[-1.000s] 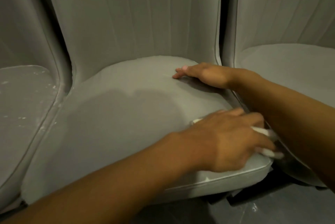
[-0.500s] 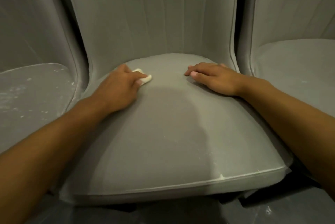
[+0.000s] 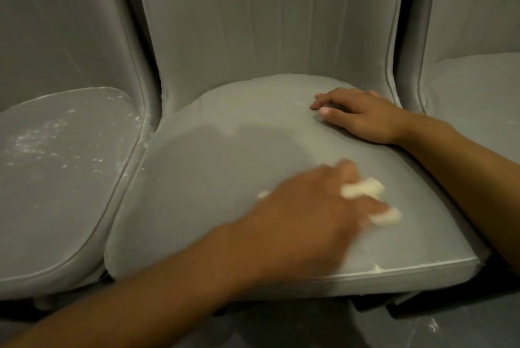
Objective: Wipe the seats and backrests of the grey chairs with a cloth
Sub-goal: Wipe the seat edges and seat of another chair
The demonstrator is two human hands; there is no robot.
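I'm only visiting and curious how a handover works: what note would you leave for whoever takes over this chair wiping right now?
Left hand grips the cloth, blurred in motion, on the front right of the middle seat.
Right hand rests flat on that seat's back right.
Done: the middle seat looks mostly free of specks; a white fleck sits on its front edge.
Left: the left seat is dotted with white specks; the right seat and the backrests show no clear sign of wiping.
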